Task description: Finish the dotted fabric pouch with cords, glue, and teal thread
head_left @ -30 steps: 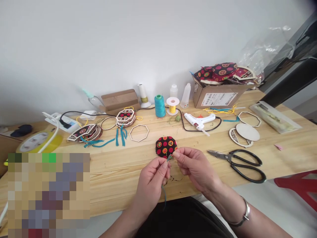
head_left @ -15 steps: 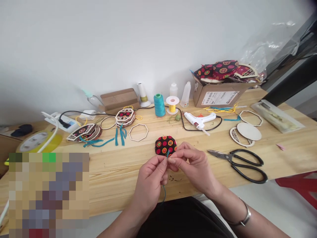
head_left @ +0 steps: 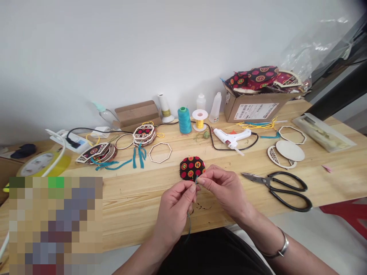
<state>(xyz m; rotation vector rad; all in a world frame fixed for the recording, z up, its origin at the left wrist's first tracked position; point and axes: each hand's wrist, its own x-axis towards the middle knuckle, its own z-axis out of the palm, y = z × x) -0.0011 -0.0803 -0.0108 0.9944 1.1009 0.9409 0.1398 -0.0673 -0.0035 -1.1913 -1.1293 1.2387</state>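
Observation:
A teal cord [head_left: 189,225] hangs down from between my fingers toward the table's front edge. My left hand [head_left: 178,202] pinches it between thumb and index finger. Close beside it on the right, my right hand [head_left: 222,187] pinches the short upper part of the same cord. Just beyond my fingertips, a black fabric piece with red and orange round patterns [head_left: 191,167] lies flat on the wooden table [head_left: 129,214]. Its lower right edge is partly hidden by my right hand.
Black-handled scissors [head_left: 269,181] lie right of my right hand. Behind are a white glue gun [head_left: 232,136], a teal thread cone [head_left: 184,120], a yellow spool [head_left: 200,121], an octagonal frame [head_left: 160,152] and a filled cardboard box [head_left: 255,107]. Patterned stacks [head_left: 143,134] sit back left.
My right hand has shifted slightly up and right, so a small gap now shows between my fingertips. The camera view has moved a little.

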